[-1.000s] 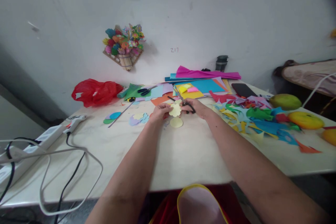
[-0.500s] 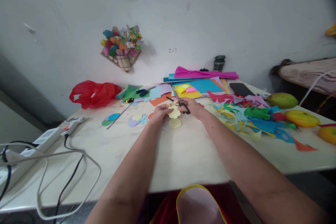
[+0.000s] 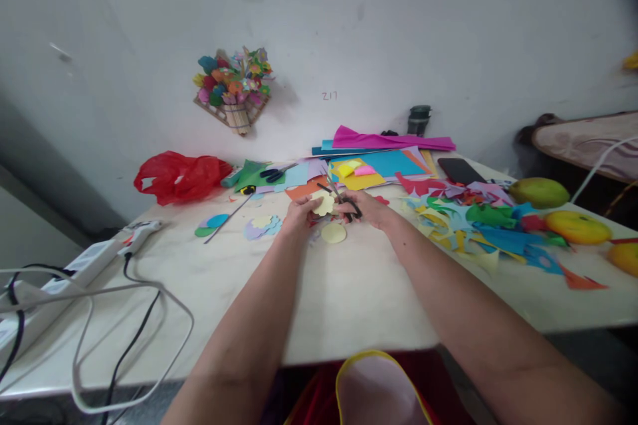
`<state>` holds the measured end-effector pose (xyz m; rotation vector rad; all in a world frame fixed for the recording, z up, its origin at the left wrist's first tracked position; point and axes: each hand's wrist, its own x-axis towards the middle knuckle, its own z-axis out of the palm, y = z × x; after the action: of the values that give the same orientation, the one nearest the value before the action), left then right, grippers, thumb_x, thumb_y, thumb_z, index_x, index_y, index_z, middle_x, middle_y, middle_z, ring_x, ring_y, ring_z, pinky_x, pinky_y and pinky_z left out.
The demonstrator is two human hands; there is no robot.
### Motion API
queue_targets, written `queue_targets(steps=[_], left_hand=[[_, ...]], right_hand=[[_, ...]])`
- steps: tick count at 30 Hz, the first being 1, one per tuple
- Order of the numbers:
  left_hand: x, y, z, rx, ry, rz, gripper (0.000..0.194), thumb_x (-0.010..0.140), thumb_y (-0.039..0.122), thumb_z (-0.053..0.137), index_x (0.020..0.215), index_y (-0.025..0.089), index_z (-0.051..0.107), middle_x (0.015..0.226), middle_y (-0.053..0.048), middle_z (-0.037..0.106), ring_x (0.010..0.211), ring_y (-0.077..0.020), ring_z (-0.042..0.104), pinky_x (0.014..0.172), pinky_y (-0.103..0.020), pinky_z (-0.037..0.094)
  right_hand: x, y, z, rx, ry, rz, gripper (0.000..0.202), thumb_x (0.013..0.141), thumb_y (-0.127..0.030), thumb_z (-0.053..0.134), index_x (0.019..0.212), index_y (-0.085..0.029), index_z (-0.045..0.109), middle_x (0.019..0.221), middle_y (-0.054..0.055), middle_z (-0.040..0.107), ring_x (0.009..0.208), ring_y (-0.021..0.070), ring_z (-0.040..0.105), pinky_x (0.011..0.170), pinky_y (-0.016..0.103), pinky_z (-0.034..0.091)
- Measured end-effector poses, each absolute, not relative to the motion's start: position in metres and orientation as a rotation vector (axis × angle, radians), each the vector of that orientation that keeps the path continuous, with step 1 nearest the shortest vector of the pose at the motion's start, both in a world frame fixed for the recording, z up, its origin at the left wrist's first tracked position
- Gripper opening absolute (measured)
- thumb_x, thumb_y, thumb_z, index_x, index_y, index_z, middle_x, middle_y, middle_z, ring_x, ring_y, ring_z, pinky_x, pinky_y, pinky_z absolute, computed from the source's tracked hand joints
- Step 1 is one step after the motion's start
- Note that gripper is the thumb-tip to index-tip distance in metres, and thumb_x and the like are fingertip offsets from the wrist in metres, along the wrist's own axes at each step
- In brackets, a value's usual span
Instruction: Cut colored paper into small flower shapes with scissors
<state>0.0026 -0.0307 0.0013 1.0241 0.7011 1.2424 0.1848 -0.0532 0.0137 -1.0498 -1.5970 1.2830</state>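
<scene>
My left hand pinches a pale yellow paper flower with a scalloped edge, held just above the table. My right hand grips black-handled scissors, their blades pointing up and away toward the back of the table. The scissors are close beside the flower's right side. Below the flower, a pale yellow paper circle lies on the table. To the left rest scalloped paper shapes in lilac, blue and yellow, and farther left are blue and green paper circles.
Many colourful paper scraps cover the right side, near a phone and mangoes. Coloured sheets lie at the back, with a second pair of scissors left of them. A red plastic bag and power strip are left.
The paper flower has shifted slightly left and up, and is turned in my left hand. More of the circle beneath shows. The scissors stay in my right hand.
</scene>
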Motion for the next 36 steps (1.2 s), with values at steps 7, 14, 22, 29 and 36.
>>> queue_targets(steps=[7,14,22,29,36], left_hand=[[0.0028,-0.0287,0.0011,0.972,0.701,1.318,0.029,0.057,0.017,0.082,0.058,0.013,0.053,0.054,0.001,0.057,0.046,-0.0052,0.051,0.043,-0.017,0.039],[0.0036,-0.0291,0.0023,0.961,0.721,1.319,0.031,0.057,0.017,0.081,0.057,0.015,0.050,0.053,0.003,0.055,0.045,-0.0049,0.049,0.043,-0.018,0.039],[0.0055,-0.0262,-0.0009,0.907,0.727,1.332,0.021,0.059,0.013,0.074,0.057,0.014,0.053,0.053,0.001,0.056,0.044,-0.0064,0.046,0.042,-0.021,0.036],[0.0062,-0.0277,0.0002,0.904,0.698,1.333,0.025,0.058,0.013,0.076,0.057,0.015,0.052,0.055,0.000,0.058,0.049,-0.0082,0.052,0.049,-0.022,0.044],[0.0080,-0.0302,0.0019,0.885,0.677,1.346,0.026,0.054,0.012,0.079,0.054,0.014,0.053,0.052,0.001,0.057,0.046,-0.0073,0.051,0.045,-0.019,0.041]], right_hand=[[0.1834,-0.0557,0.0151,-1.019,-1.697,1.318,0.025,0.073,-0.036,0.070,0.076,-0.016,0.057,0.061,0.001,0.062,0.046,0.0086,0.054,0.035,0.019,0.028],[0.1831,-0.0539,0.0128,-1.013,-1.690,1.337,0.028,0.075,-0.040,0.069,0.074,-0.016,0.054,0.063,0.002,0.063,0.046,0.0095,0.055,0.034,0.019,0.029],[0.1817,-0.0539,0.0117,-1.003,-1.663,1.353,0.027,0.074,-0.040,0.067,0.074,-0.016,0.055,0.061,0.001,0.062,0.046,0.0094,0.054,0.033,0.019,0.029],[0.1796,-0.0549,0.0139,-1.050,-1.646,1.358,0.026,0.075,-0.038,0.068,0.072,-0.017,0.054,0.059,0.001,0.061,0.044,0.0086,0.052,0.032,0.019,0.028],[0.1761,-0.0591,0.0192,-1.094,-1.628,1.335,0.018,0.077,-0.028,0.064,0.069,-0.017,0.053,0.055,0.000,0.060,0.042,0.0073,0.050,0.031,0.017,0.026]])
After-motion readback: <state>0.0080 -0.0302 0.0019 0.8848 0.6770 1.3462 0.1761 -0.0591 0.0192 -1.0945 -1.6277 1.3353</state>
